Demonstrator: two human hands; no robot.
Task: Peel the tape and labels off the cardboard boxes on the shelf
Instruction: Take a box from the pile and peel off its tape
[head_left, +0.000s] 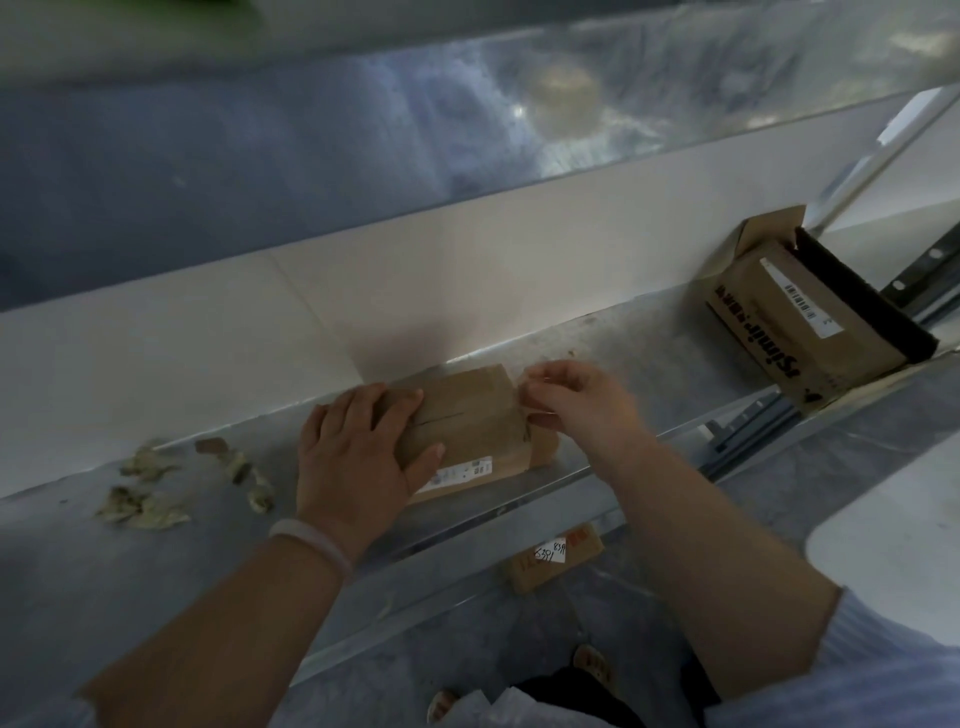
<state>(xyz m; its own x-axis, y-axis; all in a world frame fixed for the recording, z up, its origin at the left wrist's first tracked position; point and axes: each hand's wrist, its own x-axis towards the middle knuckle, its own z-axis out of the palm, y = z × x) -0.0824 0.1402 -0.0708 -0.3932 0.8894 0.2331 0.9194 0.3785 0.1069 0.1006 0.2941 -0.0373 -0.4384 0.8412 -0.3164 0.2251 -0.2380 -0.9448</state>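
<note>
- Near the front edge of the shelf (571, 332), about midway along it, lies the small cardboard box (467, 415), with a white label (462, 475) on its front face.
- The left hand (358, 457) presses flat on the box top, fingers straight and spread.
- The right hand (576, 400) works at the box's right end, its fingers curled and pinching what looks like tape (523, 413).
- A sharp pull could snap the tape or tear the cardboard. If the press slackens, the box could slide off the front edge.
- Peeled scraps (150, 499) lie toward the shelf's left end, and a larger open box (810, 317) stands at the right end.
</note>
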